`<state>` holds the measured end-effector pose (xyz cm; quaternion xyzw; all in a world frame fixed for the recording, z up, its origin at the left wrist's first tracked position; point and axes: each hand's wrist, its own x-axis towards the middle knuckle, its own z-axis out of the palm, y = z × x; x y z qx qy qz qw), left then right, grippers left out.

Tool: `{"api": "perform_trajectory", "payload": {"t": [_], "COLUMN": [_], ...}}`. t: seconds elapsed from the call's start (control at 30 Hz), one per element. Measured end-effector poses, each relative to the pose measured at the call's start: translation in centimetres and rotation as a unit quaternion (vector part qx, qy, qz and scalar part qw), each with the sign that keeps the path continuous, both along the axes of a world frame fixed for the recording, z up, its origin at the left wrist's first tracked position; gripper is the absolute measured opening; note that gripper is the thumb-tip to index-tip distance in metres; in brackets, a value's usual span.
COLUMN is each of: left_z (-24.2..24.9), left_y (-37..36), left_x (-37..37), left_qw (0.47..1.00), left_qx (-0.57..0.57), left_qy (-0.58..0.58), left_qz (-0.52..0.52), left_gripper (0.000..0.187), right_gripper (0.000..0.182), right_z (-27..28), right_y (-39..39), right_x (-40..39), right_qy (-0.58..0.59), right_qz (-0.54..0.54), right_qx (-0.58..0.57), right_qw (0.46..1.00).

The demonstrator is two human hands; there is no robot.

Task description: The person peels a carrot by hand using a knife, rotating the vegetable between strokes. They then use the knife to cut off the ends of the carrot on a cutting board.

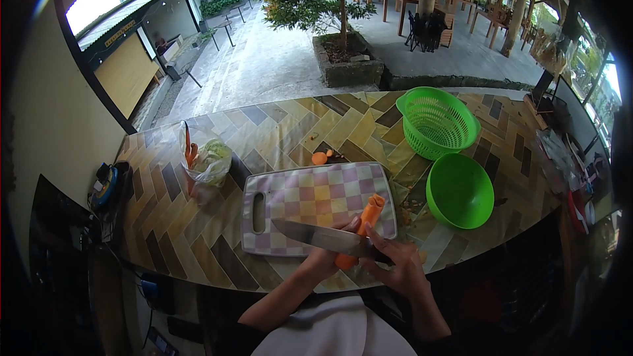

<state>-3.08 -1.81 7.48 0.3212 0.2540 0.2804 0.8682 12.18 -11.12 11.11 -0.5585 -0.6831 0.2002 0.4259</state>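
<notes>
A carrot (pixel 370 214) is held upright and tilted above the near right part of a checkered cutting board (pixel 310 201). My left hand (pixel 325 258) is wrapped round the carrot's lower part. In my right hand (pixel 403 265) is a knife (pixel 320 236), its blade pointing left across the carrot. The knife's handle is mostly hidden by my fingers. Orange carrot pieces (pixel 320 157) lie just beyond the board's far edge.
A green colander (pixel 438 125) and a green bowl (pixel 459 191) stand right of the board. A plastic bag (pixel 210 163) with vegetables lies on the left of the patterned table (pixel 198 237). A planter (pixel 347 72) stands beyond the table.
</notes>
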Motion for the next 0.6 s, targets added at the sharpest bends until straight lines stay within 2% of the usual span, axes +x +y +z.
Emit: {"api": "perform_trajectory", "payload": {"t": [0.33,0.6], "left_z": [-0.22,0.13], "left_y": [-0.38,-0.55], "left_x": [0.00,0.19], "left_qw": [1.000,0.999], "left_qx": [0.008,0.021], "left_qy": [0.015,0.021], "left_qz": [0.009,0.016], "left_gripper": [0.039,0.040], "right_gripper": [0.062,0.069], "right_z": [-0.30,-0.17], "right_y": [-0.20,-0.19], "right_x": [0.36,-0.01], "right_qy": [-0.052,-0.022], "right_qz": [0.006,-0.024], "right_qx": [-0.011,0.008], "right_qw": [0.999,0.999]}}
